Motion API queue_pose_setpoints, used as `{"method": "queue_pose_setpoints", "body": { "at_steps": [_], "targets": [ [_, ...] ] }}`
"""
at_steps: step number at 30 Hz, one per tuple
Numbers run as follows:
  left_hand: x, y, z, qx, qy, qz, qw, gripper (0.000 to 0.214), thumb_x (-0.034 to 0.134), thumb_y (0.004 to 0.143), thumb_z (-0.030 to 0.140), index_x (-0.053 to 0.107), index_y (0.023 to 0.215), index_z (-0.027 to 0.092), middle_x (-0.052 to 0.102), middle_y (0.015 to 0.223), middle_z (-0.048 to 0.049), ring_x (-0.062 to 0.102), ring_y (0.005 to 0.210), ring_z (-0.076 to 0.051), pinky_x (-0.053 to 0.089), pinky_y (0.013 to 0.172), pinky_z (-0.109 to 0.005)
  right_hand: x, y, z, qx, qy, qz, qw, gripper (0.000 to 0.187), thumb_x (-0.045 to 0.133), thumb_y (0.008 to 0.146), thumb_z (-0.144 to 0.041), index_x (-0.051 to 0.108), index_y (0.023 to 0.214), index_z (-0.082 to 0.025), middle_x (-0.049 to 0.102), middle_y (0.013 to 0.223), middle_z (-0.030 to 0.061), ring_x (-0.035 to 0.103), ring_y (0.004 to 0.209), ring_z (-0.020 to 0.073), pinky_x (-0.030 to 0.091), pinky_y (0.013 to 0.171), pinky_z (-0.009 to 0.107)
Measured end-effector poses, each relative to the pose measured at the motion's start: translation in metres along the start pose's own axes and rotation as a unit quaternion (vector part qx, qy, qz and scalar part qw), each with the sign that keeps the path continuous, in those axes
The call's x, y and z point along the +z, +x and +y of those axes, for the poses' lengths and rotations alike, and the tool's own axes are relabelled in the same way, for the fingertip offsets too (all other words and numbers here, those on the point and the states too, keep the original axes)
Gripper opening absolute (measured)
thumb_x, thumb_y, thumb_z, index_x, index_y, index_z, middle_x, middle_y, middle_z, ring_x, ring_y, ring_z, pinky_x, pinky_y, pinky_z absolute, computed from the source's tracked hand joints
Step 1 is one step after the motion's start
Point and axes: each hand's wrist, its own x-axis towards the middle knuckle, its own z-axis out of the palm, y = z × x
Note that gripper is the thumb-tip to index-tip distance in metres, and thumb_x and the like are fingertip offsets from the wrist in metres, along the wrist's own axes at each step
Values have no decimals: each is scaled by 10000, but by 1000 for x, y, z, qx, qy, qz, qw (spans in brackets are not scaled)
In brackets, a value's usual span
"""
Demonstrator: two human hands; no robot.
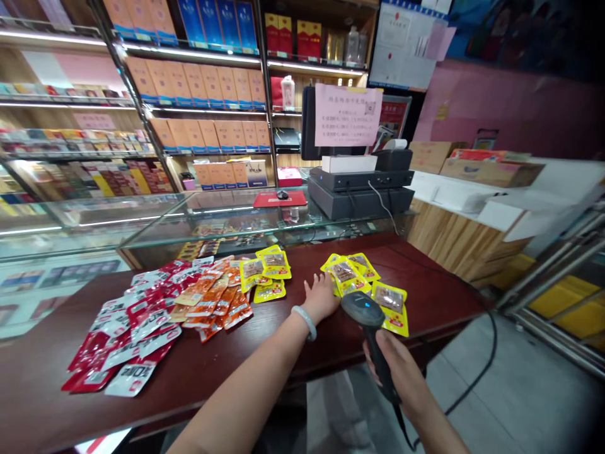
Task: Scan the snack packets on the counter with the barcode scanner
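Observation:
My right hand grips the handle of a black barcode scanner, its head over the near edge of a group of yellow snack packets on the dark red counter. My left hand, a pale bangle on its wrist, lies flat on the counter with fingers stretched out, touching the left edge of those yellow packets. A second small group of yellow packets lies to its left, then orange packets and red-and-white packets.
A black cash register with a pink notice on its screen stands on the glass display case behind the counter. Shelves of boxed goods fill the back wall. Cardboard boxes sit at the right. The scanner's cable hangs off the counter's right end.

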Motion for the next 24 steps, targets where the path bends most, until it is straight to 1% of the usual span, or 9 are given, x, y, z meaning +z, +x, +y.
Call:
{"method": "queue_pose_setpoints", "body": {
  "at_steps": [4,6,8,10,12,15,18,21,24],
  "targets": [
    [-35,-4,-37,-39,44,146,988,806,520,863,464,266,1503,45,305,1551,-247,192,1467,-390,163,1162,-585,10,5,-4,3,-5,-18,1000,515,701,720,-681,621,826,-184,632,651,6,531,490,99,397,432,192],
    [-57,-4,-66,-100,86,238,962,815,484,882,535,301,1479,11,343,1517,-281,210,1458,-399,175,1161,-559,16,7,-4,-1,-5,-40,999,500,695,732,-674,621,813,-186,627,645,1,528,487,95,396,428,187],
    [-73,-4,-96,-180,116,278,936,836,444,889,586,313,1469,-3,371,1486,-309,237,1439,-427,183,1135,-591,23,7,-3,-5,-1,-61,998,485,694,741,-664,624,814,-190,616,646,-7,520,486,89,394,427,182],
    [-83,-3,-118,-218,138,254,932,894,448,869,632,310,1467,-19,459,1410,-327,342,1380,-440,207,1109,-599,29,7,0,-7,4,-69,998,489,696,731,-672,622,814,-196,592,633,-19,500,477,83,386,419,178],
    [-86,-1,-130,-207,166,220,939,930,499,841,637,305,1471,-20,542,1327,-312,435,1313,-416,233,1101,-551,33,6,4,-5,6,-72,997,497,696,722,-682,619,831,-203,573,628,-28,489,476,81,385,420,175],
    [-86,2,-130,-163,195,202,946,940,641,782,551,310,1478,13,613,1244,-261,499,1246,-364,299,1061,-447,35,6,10,-5,-3,-79,997,508,684,726,-692,614,858,-206,554,617,-38,477,471,77,372,412,168],
    [-85,3,-124,-178,172,194,950,891,730,720,461,390,1437,57,670,1143,-228,559,1169,-361,389,955,-419,34,7,13,-16,-18,-92,995,509,657,751,-694,607,862,-199,550,622,-37,465,460,70,352,397,161],
    [-84,1,-121,-171,83,165,968,540,698,755,409,622,1205,120,711,1059,-192,646,1030,-333,448,853,-386,33,8,10,-27,-28,-100,994,495,636,777,-686,594,842,-197,546,626,-38,464,463,67,351,401,159],
    [-76,-5,-113,-105,-116,159,975,302,657,791,386,697,996,168,744,974,-117,689,893,-267,486,772,-333,34,11,0,-42,-14,-89,995,491,635,778,-685,565,796,-199,523,604,-45,456,460,67,344,400,156]
  ]
}}
